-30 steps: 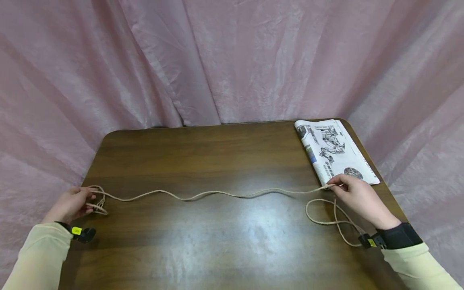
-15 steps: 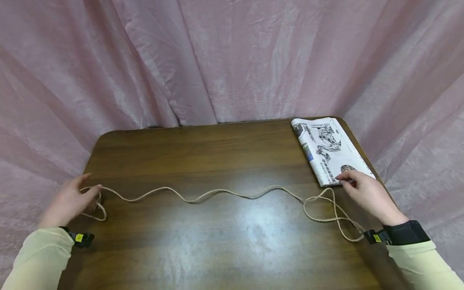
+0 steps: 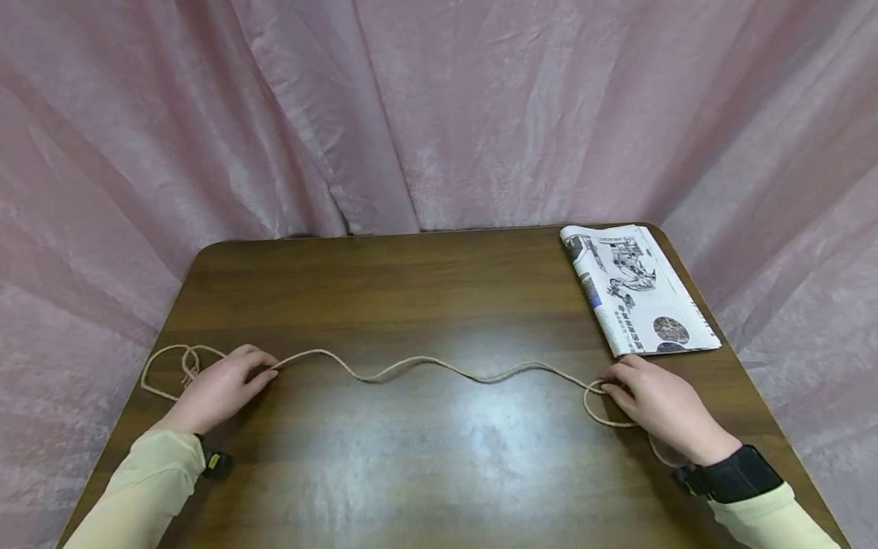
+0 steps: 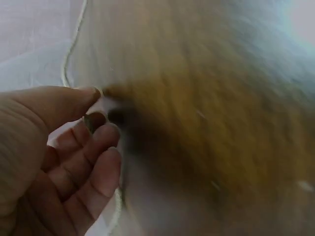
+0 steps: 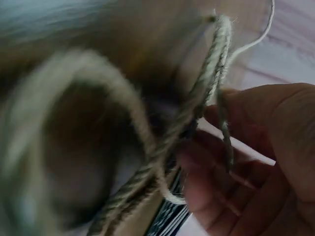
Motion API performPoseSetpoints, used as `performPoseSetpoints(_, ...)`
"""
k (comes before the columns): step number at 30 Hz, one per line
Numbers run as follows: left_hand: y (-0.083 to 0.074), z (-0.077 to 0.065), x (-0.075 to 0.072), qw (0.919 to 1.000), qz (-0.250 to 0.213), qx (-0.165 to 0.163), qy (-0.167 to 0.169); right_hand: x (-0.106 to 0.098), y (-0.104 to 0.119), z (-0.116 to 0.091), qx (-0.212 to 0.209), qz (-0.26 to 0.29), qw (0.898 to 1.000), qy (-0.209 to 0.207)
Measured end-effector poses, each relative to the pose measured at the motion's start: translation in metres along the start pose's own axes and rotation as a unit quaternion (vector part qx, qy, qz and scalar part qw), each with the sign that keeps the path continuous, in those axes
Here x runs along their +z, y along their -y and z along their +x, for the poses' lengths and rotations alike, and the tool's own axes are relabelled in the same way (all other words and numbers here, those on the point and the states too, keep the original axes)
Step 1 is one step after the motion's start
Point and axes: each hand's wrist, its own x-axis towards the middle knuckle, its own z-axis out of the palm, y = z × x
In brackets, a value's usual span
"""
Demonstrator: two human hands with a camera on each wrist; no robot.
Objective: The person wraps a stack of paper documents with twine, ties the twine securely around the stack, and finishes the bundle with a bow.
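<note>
A thin beige rope (image 3: 425,358) runs in a wavy line across the brown wooden table (image 3: 411,473). My left hand (image 3: 222,389) pinches it at the left, with a loop and a small tangle lying behind the wrist. At the right, thumb and forefinger of my right hand (image 3: 661,408) hold the rope beside a small loop. More of that loop passes under the right hand and is partly hidden. In the right wrist view, doubled rope strands (image 5: 206,73) cross close to the fingertips. The left wrist view shows rope (image 4: 69,61) running behind the thumb.
A folded newspaper (image 3: 638,297) lies at the table's back right corner, just beyond my right hand. Pink curtains (image 3: 480,114) hang behind and beside the table.
My left hand, first holding the tangle, has let go, moved right and pinched the rope farther along. My right hand released the rope, then came back down onto it near the loop.
</note>
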Motion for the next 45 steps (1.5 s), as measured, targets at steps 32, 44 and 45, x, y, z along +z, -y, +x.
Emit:
performPoseSetpoints(32, 0.034, -0.005, -0.009, 0.9976, -0.068, 0.005, 0.004, -0.005, -0.04, -0.003, -0.001, -0.023, 0.996, -0.085)
performPoseSetpoints(44, 0.026, -0.007, -0.014, 0.9956, -0.091, 0.021, 0.008, -0.017, -0.03, -0.01, 0.052, -0.032, 0.996, -0.072)
performPoseSetpoints(45, 0.024, -0.007, -0.015, 0.9956, -0.091, 0.017, 0.007, -0.019, -0.029, -0.01, 0.062, -0.031, 0.995, -0.075)
